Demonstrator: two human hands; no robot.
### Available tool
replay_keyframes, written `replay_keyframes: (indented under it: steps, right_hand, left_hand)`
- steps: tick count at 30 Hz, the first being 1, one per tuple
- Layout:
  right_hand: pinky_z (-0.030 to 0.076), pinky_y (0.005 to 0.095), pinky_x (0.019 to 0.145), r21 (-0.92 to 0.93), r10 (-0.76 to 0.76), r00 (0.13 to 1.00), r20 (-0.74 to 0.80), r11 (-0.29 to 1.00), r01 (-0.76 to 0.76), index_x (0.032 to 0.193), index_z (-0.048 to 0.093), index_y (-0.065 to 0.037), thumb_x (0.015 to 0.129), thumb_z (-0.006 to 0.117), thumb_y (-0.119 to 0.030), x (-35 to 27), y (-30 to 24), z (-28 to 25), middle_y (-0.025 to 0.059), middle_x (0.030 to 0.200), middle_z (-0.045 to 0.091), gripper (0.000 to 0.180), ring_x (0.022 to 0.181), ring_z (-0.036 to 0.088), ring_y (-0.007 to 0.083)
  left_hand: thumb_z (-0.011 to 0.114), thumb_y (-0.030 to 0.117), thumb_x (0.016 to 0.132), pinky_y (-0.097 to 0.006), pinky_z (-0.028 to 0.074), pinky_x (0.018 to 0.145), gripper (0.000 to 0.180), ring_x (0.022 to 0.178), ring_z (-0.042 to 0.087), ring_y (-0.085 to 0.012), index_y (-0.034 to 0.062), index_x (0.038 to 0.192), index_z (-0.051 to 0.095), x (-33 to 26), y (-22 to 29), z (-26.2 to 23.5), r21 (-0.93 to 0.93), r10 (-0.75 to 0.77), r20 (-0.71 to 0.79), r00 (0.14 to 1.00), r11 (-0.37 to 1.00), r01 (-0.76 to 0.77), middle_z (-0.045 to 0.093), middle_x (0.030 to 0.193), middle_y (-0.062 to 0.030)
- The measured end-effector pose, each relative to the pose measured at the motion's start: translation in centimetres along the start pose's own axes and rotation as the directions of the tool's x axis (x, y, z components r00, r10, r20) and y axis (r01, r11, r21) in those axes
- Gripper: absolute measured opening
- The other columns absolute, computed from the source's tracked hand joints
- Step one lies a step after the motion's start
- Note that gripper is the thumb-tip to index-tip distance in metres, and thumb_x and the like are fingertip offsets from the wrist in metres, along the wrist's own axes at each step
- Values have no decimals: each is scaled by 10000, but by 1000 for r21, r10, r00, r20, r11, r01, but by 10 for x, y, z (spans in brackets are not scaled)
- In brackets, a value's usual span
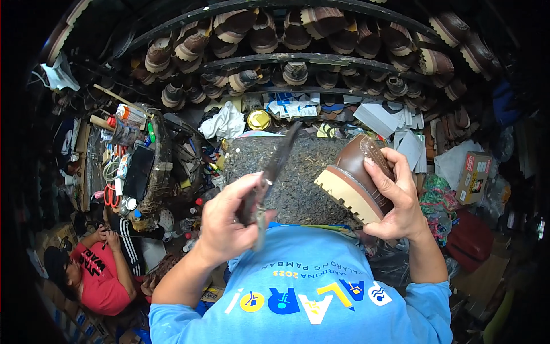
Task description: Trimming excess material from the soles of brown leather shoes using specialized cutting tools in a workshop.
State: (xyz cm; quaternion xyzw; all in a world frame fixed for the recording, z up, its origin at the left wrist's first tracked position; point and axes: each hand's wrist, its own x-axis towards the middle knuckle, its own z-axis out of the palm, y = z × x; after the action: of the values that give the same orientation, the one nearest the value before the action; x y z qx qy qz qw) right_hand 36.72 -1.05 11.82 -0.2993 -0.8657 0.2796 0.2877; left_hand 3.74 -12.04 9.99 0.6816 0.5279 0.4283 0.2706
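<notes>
My left hand (232, 215) is closed around a long, dark, narrow tool (281, 159). Its far end points up and away over the work surface, and motion blur hides its exact kind. In my right hand (401, 198) is a brown leather shoe (358, 157) with a thick cream lugged sole, tilted so that the sole faces toward the lower left. The fingers wrap over the upper and the thumb side presses near the sole. Tool and shoe are apart, both above a dark, rough work block (252, 160) in front of me.
Racks of brown shoes (263, 34) run along the back. At left stands a cluttered tray with orange-handled scissors (111, 195). A yellow-lidded can (259, 120) and white cloth (223, 121) lie behind the block. A person in red (106, 275) sits at lower left; a cardboard box (474, 178) stands right.
</notes>
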Motion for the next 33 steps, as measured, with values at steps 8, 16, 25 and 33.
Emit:
replay_keyframes:
  steps: [8,16,25,33]
  right_hand:
    - [459,482,1082,35,30,985,172,999,-36,1479,586,-109,484,836,-177,8,-9,2,280,1371,463,1029,1226,554,460]
    - [459,492,1083,-5,17,992,128,1000,-17,1473,589,-107,492,837,-179,6,-12,3,281,1384,454,1015,1229,550,464]
    - [468,427,1057,158,108,982,152,979,-132,1493,565,-65,515,825,-206,-1,9,-3,238,1352,480,1023,1190,586,386]
    - [465,408,1057,181,134,970,205,968,-172,1494,561,-52,522,842,-222,0,17,-7,217,1345,485,1026,1168,601,343]
  left_hand:
    - [853,3,807,-187,451,504,607,624,605,-23,12,1307,508,37,18,45,-34,198,-73,978,979,-201,770,1024,-102]
    - [792,-62,819,-214,515,556,586,668,659,-67,2,1320,495,37,22,54,129,288,-140,947,954,-271,747,937,-126]
    - [737,-28,737,-281,567,761,647,808,722,-164,6,1377,645,11,-5,-10,103,-138,86,987,986,129,771,1076,-140]
    - [672,27,596,-366,564,828,743,999,756,-318,9,1338,686,8,15,-43,101,-87,425,901,994,49,766,1100,-193]
